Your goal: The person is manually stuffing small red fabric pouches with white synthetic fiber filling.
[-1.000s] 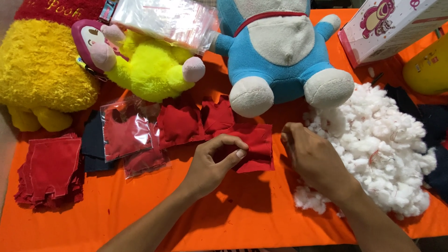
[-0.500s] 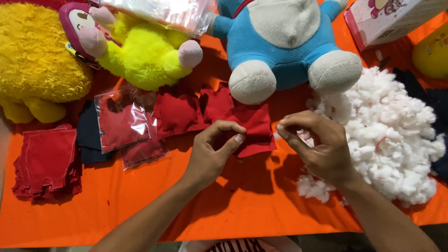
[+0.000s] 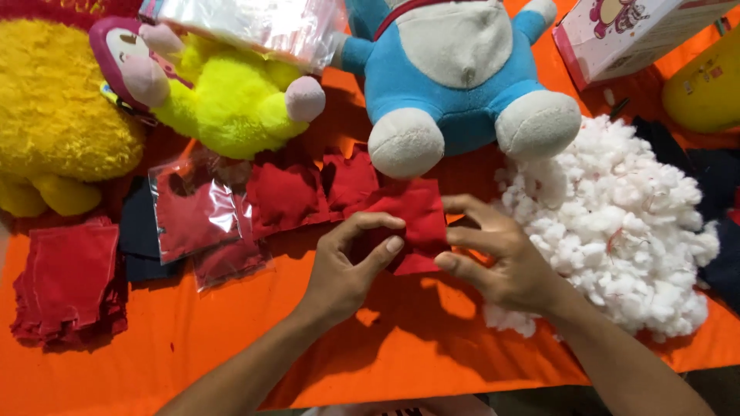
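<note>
In the head view, at centre frame, the left hand (image 3: 351, 266) and right hand (image 3: 501, 258) both pinch a red fabric pouch (image 3: 412, 219) on the orange cloth (image 3: 231, 347). It looks unfinished, being filled; the white stuffing pile (image 3: 617, 231) at right remains large. Other stuffed red pouches (image 3: 289, 196) lie left of it, flat red pieces (image 3: 69, 281) at far left.

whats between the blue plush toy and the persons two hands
In the head view, a red fabric pouch lies between the blue plush toy and the left hand and right hand, whose fingers touch it.
</note>
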